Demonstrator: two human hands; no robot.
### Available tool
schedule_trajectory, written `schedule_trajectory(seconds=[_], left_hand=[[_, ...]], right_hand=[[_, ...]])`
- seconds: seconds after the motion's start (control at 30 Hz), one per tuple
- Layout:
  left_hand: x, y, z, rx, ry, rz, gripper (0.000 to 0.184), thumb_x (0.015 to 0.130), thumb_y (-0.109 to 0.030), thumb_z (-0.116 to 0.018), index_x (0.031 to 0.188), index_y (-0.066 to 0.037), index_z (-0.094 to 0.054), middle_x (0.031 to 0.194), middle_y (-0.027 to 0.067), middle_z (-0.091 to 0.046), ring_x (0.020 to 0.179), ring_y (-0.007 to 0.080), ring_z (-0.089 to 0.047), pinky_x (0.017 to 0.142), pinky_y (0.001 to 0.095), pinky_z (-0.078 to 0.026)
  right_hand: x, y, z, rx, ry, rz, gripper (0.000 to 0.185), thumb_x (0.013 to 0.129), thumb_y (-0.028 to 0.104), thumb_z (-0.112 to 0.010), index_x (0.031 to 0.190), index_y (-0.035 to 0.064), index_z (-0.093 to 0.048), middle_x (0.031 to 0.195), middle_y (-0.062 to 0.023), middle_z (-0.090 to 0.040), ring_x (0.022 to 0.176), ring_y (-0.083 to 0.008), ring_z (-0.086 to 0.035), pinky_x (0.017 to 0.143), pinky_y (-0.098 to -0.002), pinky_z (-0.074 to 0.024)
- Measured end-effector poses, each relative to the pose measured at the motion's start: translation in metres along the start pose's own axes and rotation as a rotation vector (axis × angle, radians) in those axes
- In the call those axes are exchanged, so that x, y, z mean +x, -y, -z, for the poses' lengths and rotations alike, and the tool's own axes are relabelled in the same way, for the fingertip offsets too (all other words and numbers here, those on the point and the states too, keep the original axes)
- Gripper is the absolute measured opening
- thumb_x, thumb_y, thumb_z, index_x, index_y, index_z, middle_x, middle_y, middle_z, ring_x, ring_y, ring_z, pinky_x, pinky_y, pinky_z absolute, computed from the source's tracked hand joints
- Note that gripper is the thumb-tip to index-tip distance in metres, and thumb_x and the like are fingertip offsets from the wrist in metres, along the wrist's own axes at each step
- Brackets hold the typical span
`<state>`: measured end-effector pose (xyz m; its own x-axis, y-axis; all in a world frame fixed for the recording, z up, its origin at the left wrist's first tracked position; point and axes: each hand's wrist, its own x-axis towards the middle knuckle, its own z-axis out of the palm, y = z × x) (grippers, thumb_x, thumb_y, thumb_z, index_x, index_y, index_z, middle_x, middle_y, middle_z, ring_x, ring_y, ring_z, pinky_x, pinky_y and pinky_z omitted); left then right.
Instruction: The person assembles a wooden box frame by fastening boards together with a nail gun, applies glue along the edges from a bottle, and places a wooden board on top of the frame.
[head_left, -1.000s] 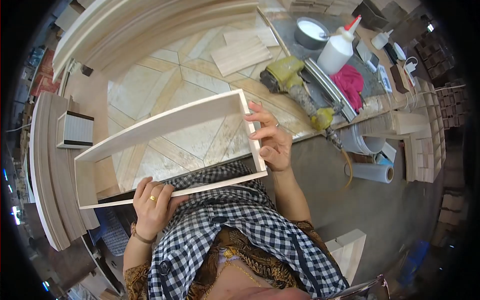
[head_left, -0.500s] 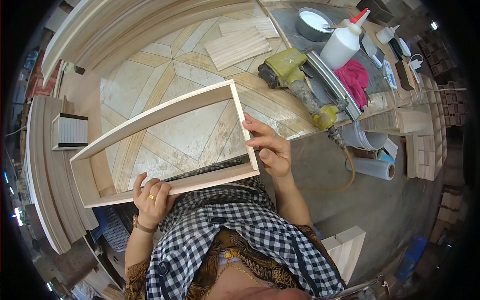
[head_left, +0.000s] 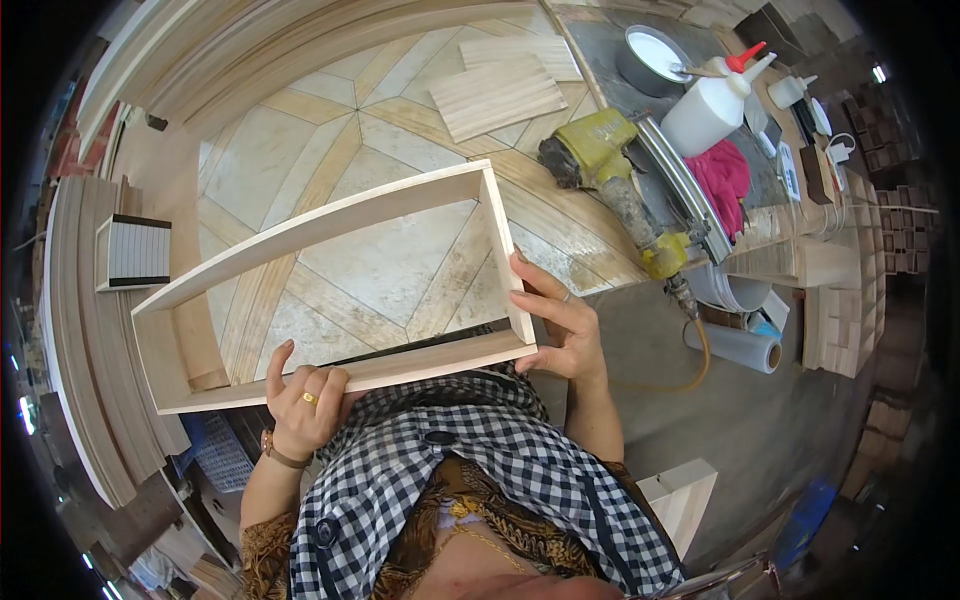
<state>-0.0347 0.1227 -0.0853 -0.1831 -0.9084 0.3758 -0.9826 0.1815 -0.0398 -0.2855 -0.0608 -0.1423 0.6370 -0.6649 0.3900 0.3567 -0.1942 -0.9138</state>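
A long rectangular wooden frame [head_left: 440, 362], open through the middle, is held tilted in front of my body. My left hand [head_left: 308, 402] grips its near long side left of centre, fingers over the upper edge and index finger raised. At the short right end, my right hand [head_left: 568, 328] has its fingers against the outer face and its thumb at the near corner. The tiled worktop shows through the frame's opening.
On the tiled worktop [head_left: 330, 190] lie thin wooden panels [head_left: 500, 98] and a green nail gun [head_left: 600, 150] with a hose. Right of it are a white glue bottle [head_left: 705, 115], a bowl of white liquid [head_left: 650, 55] and a pink cloth [head_left: 718, 185]. Boards [head_left: 85, 330] are stacked at left.
My right thumb has moved down to the frame's near right corner, and the fingers have shifted along the end. The frame's right end sits slightly farther right in view. My left hand keeps its grip.
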Motion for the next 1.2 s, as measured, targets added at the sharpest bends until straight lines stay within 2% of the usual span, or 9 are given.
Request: schedule_trajectory(seconds=[0.07, 0.33, 0.57, 0.67, 0.77, 0.83, 0.9, 1.1, 1.2], left_hand=[[-0.001, 0.000, -0.001, 0.001, -0.019, 0.008, 0.027, 0.087, -0.030, -0.057, 0.077, -0.006, -0.058, 0.061, 0.0013, -0.051, 0.054, 0.0138, -0.052, 0.093, 0.0486, -0.041], [0.013, 0.005, 0.007, -0.038, -0.059, 0.010, 0.021, 0.079, -0.026, -0.066, 0.074, -0.008, -0.058, 0.056, -0.0020, -0.043, 0.052, 0.0111, -0.047, 0.096, 0.0487, -0.040], [0.025, 0.022, -0.012, -0.030, -0.130, -0.003, 0.021, 0.075, -0.026, -0.068, 0.073, -0.008, -0.057, 0.056, -0.0023, -0.042, 0.053, 0.0118, -0.047, 0.100, 0.0499, -0.036], [0.026, 0.020, -0.012, -0.044, -0.085, 0.022, 0.025, 0.075, -0.029, -0.068, 0.079, -0.007, -0.057, 0.062, -0.0001, -0.047, 0.060, 0.0147, -0.051, 0.101, 0.0531, -0.031], [0.028, 0.018, 0.000, -0.056, -0.022, 0.077, 0.035, 0.077, -0.033, -0.067, 0.093, -0.004, -0.056, 0.076, 0.0053, -0.057, 0.076, 0.0216, -0.058, 0.103, 0.0569, -0.025], [0.027, 0.016, 0.008, -0.056, -0.063, 0.139, 0.043, 0.077, -0.036, -0.065, 0.102, -0.003, -0.055, 0.086, 0.0086, -0.060, 0.086, 0.0261, -0.058, 0.103, 0.0582, -0.022], [0.018, 0.021, 0.012, -0.032, -0.073, 0.176, 0.047, 0.078, -0.038, -0.064, 0.106, -0.002, -0.054, 0.091, 0.0100, -0.060, 0.092, 0.0282, -0.057, 0.103, 0.0583, -0.022], [-0.006, 0.034, 0.018, -0.001, -0.111, 0.280, 0.032, 0.078, -0.026, -0.065, 0.099, -0.003, -0.058, 0.091, 0.0100, -0.060, 0.092, 0.0277, -0.056, 0.103, 0.0530, -0.027], [-0.018, 0.036, 0.009, -0.100, -0.098, 0.298, 0.027, 0.075, -0.016, -0.067, 0.097, -0.003, -0.058, 0.087, 0.0094, -0.059, 0.088, 0.0266, -0.057, 0.100, 0.0508, -0.033]], right_hand=[[-0.004, -0.002, 0.000, -0.032, -0.022, -0.005, 0.061, 0.061, 0.030, -0.080, 0.111, -0.0011, -0.061, 0.131, -0.0210, -0.047, 0.128, -0.0378, -0.035, 0.105, -0.0457, -0.0275], [0.000, 0.001, 0.000, -0.046, -0.113, 0.017, 0.059, 0.059, 0.026, -0.082, 0.107, -0.0014, -0.063, 0.124, -0.0220, -0.052, 0.126, -0.0376, -0.039, 0.104, -0.0468, -0.0298], [0.004, -0.009, 0.001, -0.169, -0.187, 0.085, 0.044, 0.065, 0.022, -0.080, 0.101, -0.0001, -0.065, 0.118, -0.0210, -0.057, 0.119, -0.0358, -0.047, 0.098, -0.0435, -0.0386], [0.008, 0.007, 0.007, -0.231, -0.133, 0.020, 0.042, 0.071, 0.029, -0.075, 0.099, -0.0013, -0.066, 0.115, -0.0212, -0.058, 0.118, -0.0360, -0.048, 0.099, -0.0436, -0.0383], [0.019, 0.015, 0.037, -0.046, -0.100, 0.059, 0.051, 0.082, 0.041, -0.063, 0.113, 0.0004, -0.059, 0.125, -0.0230, -0.050, 0.118, -0.0312, -0.048, 0.101, -0.0429, -0.0366], [0.037, 0.030, 0.049, 0.366, -0.310, 0.123, 0.060, 0.089, 0.044, -0.051, 0.127, -0.0018, -0.044, 0.132, -0.0238, -0.042, 0.120, -0.0327, -0.045, 0.100, -0.0456, -0.0383], [0.060, 0.043, 0.072, 0.485, -0.652, 0.042, 0.067, 0.092, 0.042, -0.045, 0.136, -0.0050, -0.026, 0.136, -0.0233, -0.035, 0.123, -0.0349, -0.040, 0.099, -0.0474, -0.0399], [0.124, 0.024, 0.138, 1.151, -0.810, -0.092, 0.078, 0.092, 0.045, -0.044, 0.132, -0.0153, -0.014, 0.133, -0.0310, -0.031, 0.120, -0.0401, -0.041, 0.096, -0.0499, -0.0423], [0.151, 0.021, 0.130, 1.288, -0.980, -0.053, 0.059, 0.095, 0.042, -0.038, 0.134, -0.0010, -0.027, 0.137, -0.0251, -0.030, 0.122, -0.0403, -0.037, 0.094, -0.0515, -0.0436]])
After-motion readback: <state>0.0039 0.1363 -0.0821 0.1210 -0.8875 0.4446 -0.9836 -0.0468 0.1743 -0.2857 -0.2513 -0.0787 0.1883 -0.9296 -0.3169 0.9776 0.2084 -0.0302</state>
